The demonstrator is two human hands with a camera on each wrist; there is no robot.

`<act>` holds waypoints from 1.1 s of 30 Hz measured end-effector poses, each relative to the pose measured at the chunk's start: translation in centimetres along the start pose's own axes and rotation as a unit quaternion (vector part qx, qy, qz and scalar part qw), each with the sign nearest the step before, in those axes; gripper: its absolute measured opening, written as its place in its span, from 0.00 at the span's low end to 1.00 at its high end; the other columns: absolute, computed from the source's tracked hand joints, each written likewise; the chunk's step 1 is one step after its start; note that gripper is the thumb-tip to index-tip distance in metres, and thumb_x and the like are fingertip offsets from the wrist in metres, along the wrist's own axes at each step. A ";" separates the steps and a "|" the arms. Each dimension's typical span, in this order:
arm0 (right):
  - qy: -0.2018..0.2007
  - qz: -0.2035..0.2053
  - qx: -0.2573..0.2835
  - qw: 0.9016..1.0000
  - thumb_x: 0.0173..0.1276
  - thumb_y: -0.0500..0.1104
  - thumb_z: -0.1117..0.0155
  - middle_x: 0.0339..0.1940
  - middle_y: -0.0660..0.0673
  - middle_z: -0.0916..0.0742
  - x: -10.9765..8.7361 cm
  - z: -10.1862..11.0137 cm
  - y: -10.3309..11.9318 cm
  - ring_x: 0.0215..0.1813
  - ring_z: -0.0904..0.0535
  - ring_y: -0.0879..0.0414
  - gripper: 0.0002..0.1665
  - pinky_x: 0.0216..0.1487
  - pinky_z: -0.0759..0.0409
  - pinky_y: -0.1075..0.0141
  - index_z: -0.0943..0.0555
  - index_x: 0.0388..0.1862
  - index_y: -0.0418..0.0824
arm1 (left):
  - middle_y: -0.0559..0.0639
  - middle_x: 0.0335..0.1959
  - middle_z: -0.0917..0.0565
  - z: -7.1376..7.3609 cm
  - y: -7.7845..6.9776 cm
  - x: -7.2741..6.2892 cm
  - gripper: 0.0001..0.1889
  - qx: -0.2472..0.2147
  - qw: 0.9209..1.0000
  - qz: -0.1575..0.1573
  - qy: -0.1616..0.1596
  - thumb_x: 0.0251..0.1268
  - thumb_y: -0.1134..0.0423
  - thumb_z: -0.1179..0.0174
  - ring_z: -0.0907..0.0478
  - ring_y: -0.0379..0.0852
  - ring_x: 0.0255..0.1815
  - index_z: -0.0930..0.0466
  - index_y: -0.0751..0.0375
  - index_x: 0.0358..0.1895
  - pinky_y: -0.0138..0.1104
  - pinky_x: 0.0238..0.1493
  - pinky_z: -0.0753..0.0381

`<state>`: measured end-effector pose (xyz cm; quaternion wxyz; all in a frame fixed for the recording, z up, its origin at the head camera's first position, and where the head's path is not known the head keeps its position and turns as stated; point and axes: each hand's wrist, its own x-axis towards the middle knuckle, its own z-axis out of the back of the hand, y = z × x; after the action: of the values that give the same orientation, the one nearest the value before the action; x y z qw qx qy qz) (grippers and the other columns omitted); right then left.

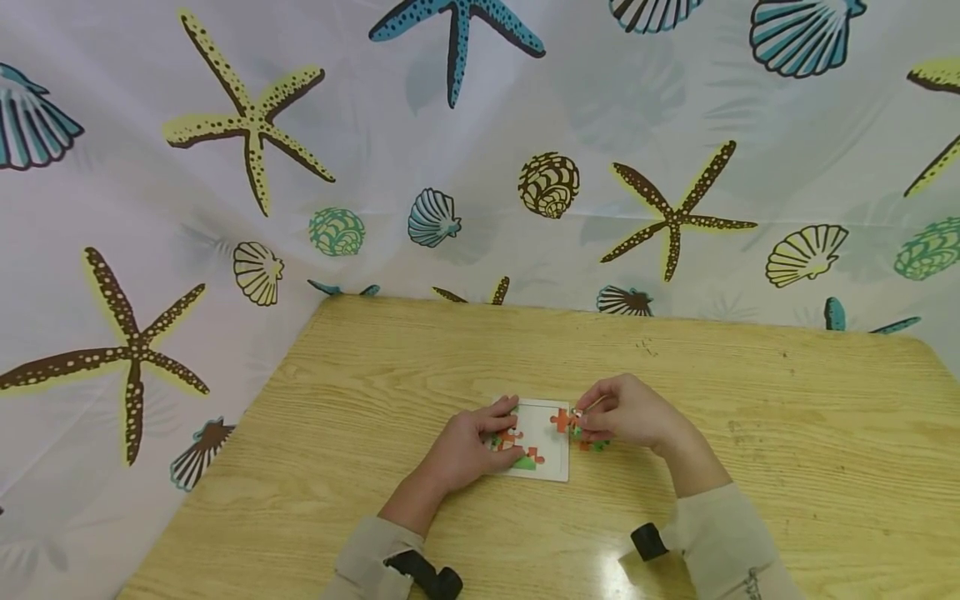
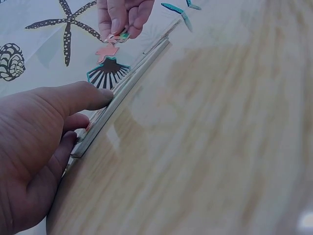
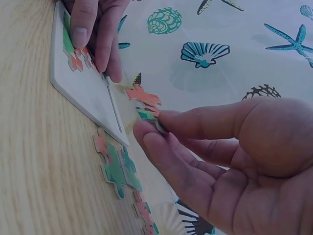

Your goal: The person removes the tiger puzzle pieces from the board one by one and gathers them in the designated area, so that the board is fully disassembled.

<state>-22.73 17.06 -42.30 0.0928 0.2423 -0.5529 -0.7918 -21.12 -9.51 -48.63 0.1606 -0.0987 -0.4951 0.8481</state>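
A small white puzzle board [image 1: 553, 462] lies on the table with orange and green jigsaw pieces [image 1: 528, 460] in its left and lower part. My left hand [image 1: 468, 450] rests on the board's left side, thumb and fingers stretched over the pieces there and partly hiding them. Between thumb and fingertips, my right hand [image 1: 628, 415] pinches an orange and green puzzle piece [image 3: 145, 95]. That piece is tilted, and its orange end overlaps the board's upper right edge in the head view. Several loose pieces [image 3: 115, 169] lie on the table just right of the board, below the right hand.
The wood-grain table [image 1: 390, 350] spreads around the board on all sides. A white cloth [image 1: 480, 142] printed with starfish and shells hangs behind the table and along its left. Black wrist straps [image 1: 648, 542] sit on both sleeves.
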 end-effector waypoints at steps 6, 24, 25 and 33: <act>-0.007 -0.005 -0.013 1.000 0.72 0.31 0.41 0.41 0.34 0.14 -0.4 0.5 0.1 0.40 0.13 0.51 0.10 0.47 0.11 0.57 0.22 0.48 0.25 | 0.43 0.73 0.29 0.0 -0.1 0.0 0.29 0.007 1.000 -0.001 -0.001 0.59 0.59 0.27 0.39 0.45 0.79 0.21 0.66 0.62 0.45 0.76 0.35; -0.050 -0.039 -0.035 0.997 0.71 0.33 0.37 0.36 0.40 0.14 -0.8 1.4 0.0 0.34 0.14 0.56 0.09 0.42 0.11 0.63 0.20 0.44 0.26 | 0.44 0.73 0.29 0.1 -0.4 -0.1 0.28 0.016 1.000 -0.003 -0.003 0.59 0.60 0.27 0.38 0.45 0.78 0.21 0.67 0.62 0.46 0.76 0.35; -0.048 -0.037 -0.034 0.998 0.71 0.33 0.37 0.36 0.40 0.14 -0.8 1.5 -0.1 0.34 0.14 0.56 0.09 0.42 0.12 0.63 0.20 0.45 0.26 | 0.43 0.73 0.29 0.1 -0.4 -0.1 0.28 0.016 1.000 -0.002 -0.002 0.59 0.60 0.27 0.38 0.45 0.78 0.21 0.67 0.62 0.46 0.76 0.35; -0.041 -0.030 -0.035 0.998 0.70 0.32 0.36 0.37 0.38 0.13 -1.2 2.2 -0.3 0.34 0.13 0.55 0.09 0.43 0.11 0.62 0.21 0.44 0.25 | 0.43 0.73 0.28 0.0 -0.2 0.0 0.28 0.018 1.000 -0.006 -0.007 0.58 0.59 0.26 0.38 0.45 0.78 0.20 0.67 0.61 0.46 0.76 0.35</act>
<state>-22.76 19.54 -41.67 0.0549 0.2231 -0.5202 -0.8226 -21.08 -9.44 -48.47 0.1643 -0.0870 -0.4811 0.8567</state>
